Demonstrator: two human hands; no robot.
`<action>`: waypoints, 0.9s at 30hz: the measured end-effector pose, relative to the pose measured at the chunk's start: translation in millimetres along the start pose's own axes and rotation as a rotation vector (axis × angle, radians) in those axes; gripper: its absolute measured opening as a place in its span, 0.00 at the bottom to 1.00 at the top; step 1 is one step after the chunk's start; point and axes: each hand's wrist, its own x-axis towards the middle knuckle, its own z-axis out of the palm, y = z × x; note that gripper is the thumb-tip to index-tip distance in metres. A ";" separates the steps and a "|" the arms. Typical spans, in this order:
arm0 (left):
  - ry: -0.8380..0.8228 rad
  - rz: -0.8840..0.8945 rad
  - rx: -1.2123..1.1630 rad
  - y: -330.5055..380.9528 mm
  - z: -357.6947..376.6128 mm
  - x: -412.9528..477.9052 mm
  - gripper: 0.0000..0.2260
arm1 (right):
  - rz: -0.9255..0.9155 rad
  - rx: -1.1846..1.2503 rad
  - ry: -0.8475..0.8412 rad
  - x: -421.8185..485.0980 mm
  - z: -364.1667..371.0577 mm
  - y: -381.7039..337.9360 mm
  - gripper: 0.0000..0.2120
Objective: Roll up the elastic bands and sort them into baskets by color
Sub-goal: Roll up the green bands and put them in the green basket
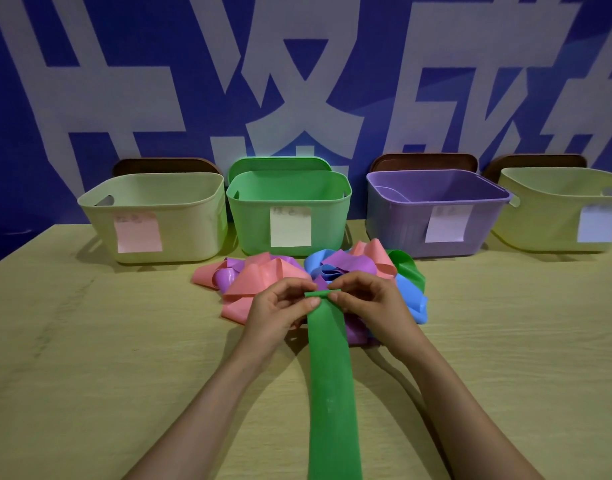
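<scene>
Left hand (280, 308) and right hand (372, 303) pinch a long green elastic band (332, 393) by its rolled end; pale, seemingly wooden table (89, 358), 4 plastic baskets (289, 199) at 12 o'clock, blue wall (124, 81).

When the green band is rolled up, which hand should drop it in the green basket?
Probably the left hand. Both pinch the green band, but the green basket stands straight beyond the left hand; the right hand is further aside.

I can't read the note (290, 226) on the green basket (249, 223). Far right of it, a yellow basket (540, 220) is edge-cropped.
</scene>
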 end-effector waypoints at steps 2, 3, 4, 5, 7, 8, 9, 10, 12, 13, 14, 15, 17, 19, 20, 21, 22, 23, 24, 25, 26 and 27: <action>-0.012 -0.019 -0.028 -0.3 -0.6 1.3 0.11 | 0.015 0.040 0.001 0.5 -0.6 -0.3 0.05; -0.022 -0.032 -0.048 -0.2 -0.2 1.8 0.11 | 0.016 0.059 0.004 0.7 -1.2 -0.9 0.06; -0.030 -0.047 -0.070 -0.4 0.7 2.2 0.11 | 0.018 0.076 0.009 0.7 -1.9 -1.5 0.06; -0.031 -0.062 -0.094 -0.3 1.7 2.0 0.09 | 0.022 0.092 0.011 0.8 -2.6 -2.0 0.06; -0.018 -0.078 -0.129 -0.3 4.2 2.0 0.06 | 0.036 0.107 0.009 1.1 -2.7 -1.9 0.06; -0.010 -0.075 -0.134 -0.7 4.7 2.4 0.05 | 0.045 0.105 0.005 1.2 -2.3 -1.6 0.06; -0.003 -0.068 -0.131 -1.5 4.5 3.0 0.05 | 0.052 0.101 0.000 1.2 -2.0 -1.0 0.07; 0.001 -0.059 -0.126 -2.1 4.1 3.6 0.05 | 0.057 0.099 -0.009 1.4 -1.7 -0.2 0.07; 0.004 -0.039 -0.113 -2.8 2.5 3.8 0.05 | 0.063 0.113 -0.026 1.5 -0.9 0.2 0.09; 0.003 -0.026 -0.107 -2.8 1.9 3.7 0.05 | 0.063 0.128 -0.026 1.6 -1.0 0.4 0.10; -0.001 -0.013 -0.103 -2.6 1.7 3.5 0.05 | 0.062 0.141 -0.019 1.6 -0.9 0.5 0.11; -0.004 0.000 -0.102 -2.3 1.6 3.2 0.06 | 0.061 0.145 -0.012 1.2 -0.6 0.0 0.10; -0.006 0.016 -0.097 -2.1 1.4 3.1 0.06 | 0.057 0.124 -0.014 0.2 0.6 -1.0 0.08; -0.016 0.011 -0.097 -2.0 0.8 3.2 0.07 | 0.041 0.092 -0.022 -0.5 1.1 -0.8 0.06; -0.026 -0.002 -0.104 -2.0 0.7 3.1 0.08 | 0.033 0.081 -0.017 -0.5 0.9 -0.8 0.05; -0.039 -0.021 -0.116 -1.8 0.9 2.8 0.09 | 0.028 0.075 -0.009 -0.5 0.1 -0.8 0.05; -0.051 -0.041 -0.131 -1.5 1.7 2.4 0.09 | 0.024 0.071 -0.003 0.0 -0.9 -0.6 0.05; -0.059 -0.060 -0.149 -0.8 2.6 1.8 0.09 | 0.021 0.066 0.000 0.2 -1.9 -0.7 0.05; -0.062 -0.069 -0.164 -0.2 3.6 1.2 0.08 | 0.020 0.065 -0.001 0.3 -2.1 -1.3 0.06; -0.061 -0.070 -0.174 0.2 4.3 1.0 0.07 | 0.024 0.071 -0.007 0.0 -1.9 -2.1 0.06; -0.056 -0.066 -0.177 0.2 4.7 1.1 0.06 | 0.029 0.081 -0.015 -0.4 -1.4 -2.7 0.06; -0.049 -0.060 -0.172 0.5 4.8 1.0 0.05 | 0.031 0.085 -0.023 -0.8 -0.9 -3.4 0.06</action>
